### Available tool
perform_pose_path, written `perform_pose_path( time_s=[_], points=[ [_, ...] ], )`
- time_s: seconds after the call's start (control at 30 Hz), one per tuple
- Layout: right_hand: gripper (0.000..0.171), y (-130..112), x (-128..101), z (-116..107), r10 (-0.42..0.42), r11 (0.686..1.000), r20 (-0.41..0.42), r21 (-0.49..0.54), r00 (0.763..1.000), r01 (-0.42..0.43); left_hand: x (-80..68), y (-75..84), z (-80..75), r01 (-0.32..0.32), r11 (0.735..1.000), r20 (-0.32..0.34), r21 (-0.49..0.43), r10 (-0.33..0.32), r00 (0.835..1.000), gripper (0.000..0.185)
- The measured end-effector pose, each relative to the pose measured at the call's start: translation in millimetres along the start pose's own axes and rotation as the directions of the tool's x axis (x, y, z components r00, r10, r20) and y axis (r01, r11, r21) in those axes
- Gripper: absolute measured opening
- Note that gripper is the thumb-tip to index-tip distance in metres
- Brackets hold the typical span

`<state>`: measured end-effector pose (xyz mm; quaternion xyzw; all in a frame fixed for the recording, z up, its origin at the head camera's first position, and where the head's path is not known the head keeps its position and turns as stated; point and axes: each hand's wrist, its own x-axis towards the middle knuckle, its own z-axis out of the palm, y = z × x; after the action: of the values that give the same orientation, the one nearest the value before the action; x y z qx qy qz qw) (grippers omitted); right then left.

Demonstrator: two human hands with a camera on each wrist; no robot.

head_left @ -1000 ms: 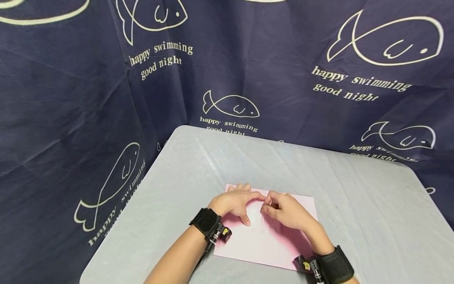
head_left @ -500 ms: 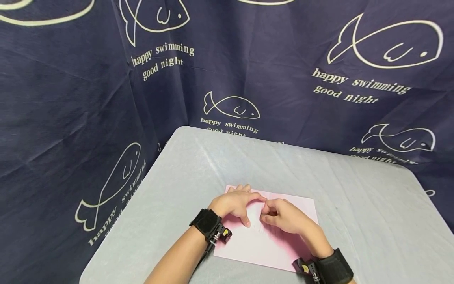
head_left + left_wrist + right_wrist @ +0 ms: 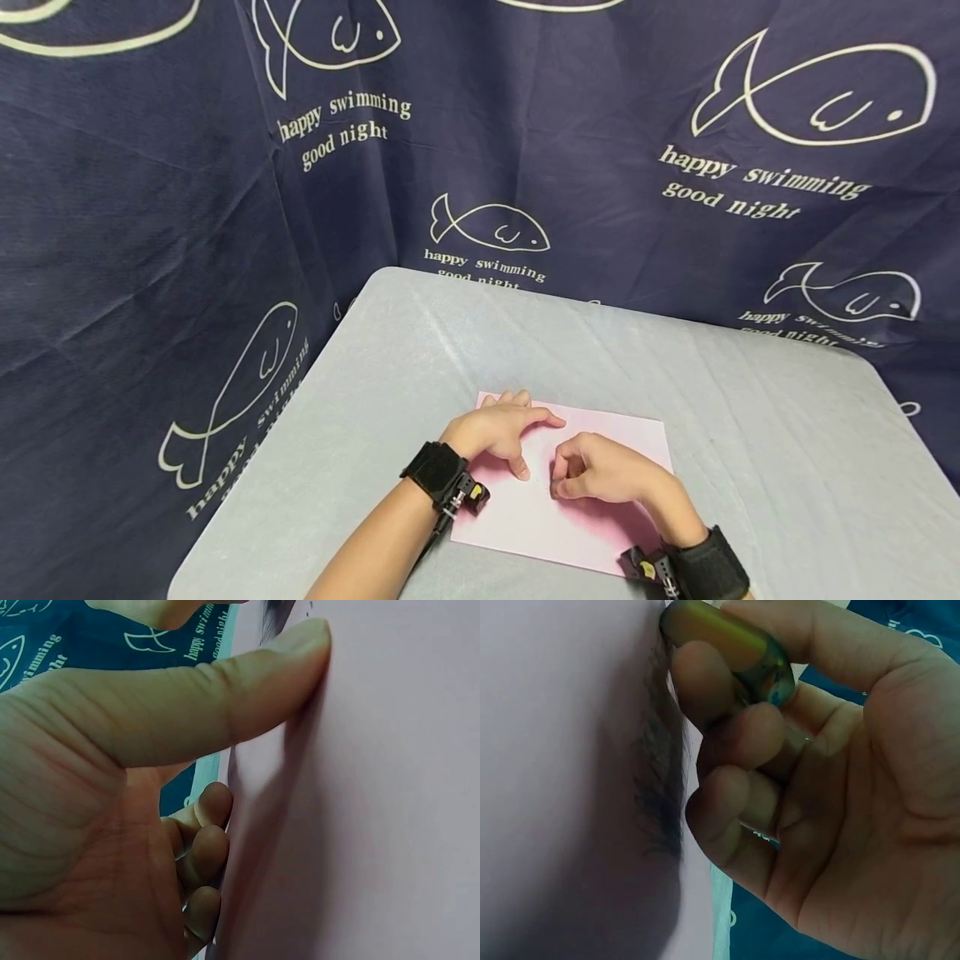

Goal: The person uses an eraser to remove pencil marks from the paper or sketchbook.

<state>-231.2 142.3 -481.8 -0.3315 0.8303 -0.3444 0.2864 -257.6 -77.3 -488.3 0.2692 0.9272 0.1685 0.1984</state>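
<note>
**Hands on the pink sheet: one steadies, one marks**

Both hands work over a pink sheet of paper [image 3: 592, 521] that lies flat on the grey surface [image 3: 750, 400], near its front edge.

Left hand [image 3: 498, 433]: fingers extended and relaxed, holding nothing. The thumb [image 3: 247, 682] and the fingertips press down on the sheet. This placement appears to pin the paper so it cannot slide under the other hand's strokes.

Right hand [image 3: 600, 471]: fingers curled and clenched around a small yellowish-green object [image 3: 731, 649], gripped short between thumb and forefinger. It looks like a stub of crayon or similar marking tool; its exact kind cannot be told. Its tip meets the paper. The short grip likely gives close control over the tip.

Marks: a patch of fine dark strokes [image 3: 660, 787] runs on the sheet just beside the curled fingers.

Surroundings: a dark blue cloth backdrop [image 3: 150, 208] printed with white fish outlines and lettering stands behind and to the left of the surface. A black strap with a camera sits on each wrist.
</note>
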Motion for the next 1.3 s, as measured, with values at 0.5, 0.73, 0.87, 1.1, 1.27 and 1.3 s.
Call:
perform_pose_path(
  time_s=[0.5, 0.73, 0.87, 1.1, 1.27, 1.3],
  points=[
    [0.009, 9, 11, 4, -0.011, 0.964, -0.358, -0.252, 0.934, -0.086, 2.8, -0.9, 4.2, 0.021, 0.999, -0.001, 0.048, -0.021, 1.0, 0.088],
    [0.013, 5, 7, 1, -0.016, 0.978, -0.248, -0.206, 0.969, -0.037, 1.8, -1.2, 3.1, 0.01, 1.0, 0.001, 0.026, -0.01, 1.0, 0.091],
    [0.014, 1, 3, -2, -0.003, 0.988, -0.161, -0.15, 0.987, -0.022, 1.7, -2.5, 3.4, 0.012, 1.0, 0.002, 0.0, -0.012, 1.0, 0.093],
    [0.01, -3, 0, -2, 0.026, 0.998, -0.047, -0.064, 0.999, -0.029, 1.4, -1.1, 1.3, 0.012, 1.0, 0.002, -0.01, -0.012, 1.0, 0.093],
    [0.013, -7, 1, 1, 0.017, 0.996, -0.037, -0.091, 0.999, -0.02, 2.1, -1.0, 0.4, 0.006, 1.0, 0.006, -0.007, -0.006, 1.0, 0.093],
    [0.014, -8, 1, 1, 0.02, 0.994, -0.04, -0.11, 0.999, -0.024, 2.1, -1.3, 0.4, 0.005, 1.0, 0.006, -0.006, -0.005, 1.0, 0.092]
  ],
)
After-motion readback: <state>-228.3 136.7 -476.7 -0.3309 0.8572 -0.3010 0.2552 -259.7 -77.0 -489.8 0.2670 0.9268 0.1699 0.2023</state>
